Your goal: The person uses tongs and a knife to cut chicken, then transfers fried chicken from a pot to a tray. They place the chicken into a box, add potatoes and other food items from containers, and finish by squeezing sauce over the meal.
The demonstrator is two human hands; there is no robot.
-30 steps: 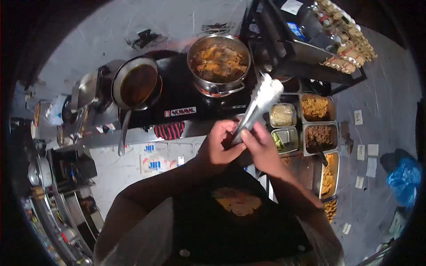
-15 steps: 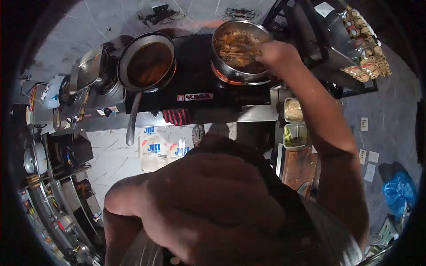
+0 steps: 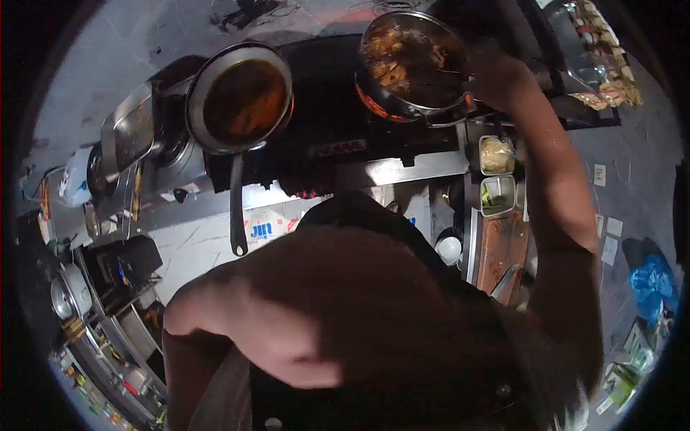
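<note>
At the right burner, my right hand point(image 3: 496, 80) is closed at the edge of a steel pan point(image 3: 430, 110), in dim light. From it a thin-handled utensil point(image 3: 454, 72) reaches over the browned food pieces point(image 3: 388, 68) in dark sauce; its working end is hard to make out. On the left burner stands a frying pan point(image 3: 195, 118) of reddish-brown liquid point(image 3: 246, 102), its long handle point(image 3: 236, 208) pointing toward me. My left arm is bent across my front, with my left hand point(image 3: 305, 368) low against my dark clothing; its fingers are blurred.
A glowing burner point(image 3: 377, 106) shows under the right pan. Rectangular steel pans point(image 3: 129, 133) stand left of the stove. Two food tubs point(image 3: 497, 195) and a brown board point(image 3: 501, 248) lie to the right. Egg trays point(image 3: 611, 72) stand at far right, a blue bag point(image 3: 652, 287) below.
The view has shifted and tilted, so both pans sit differently in it. My right hand has moved from above the food to the right pan's right edge. My left forearm appears shifted higher.
</note>
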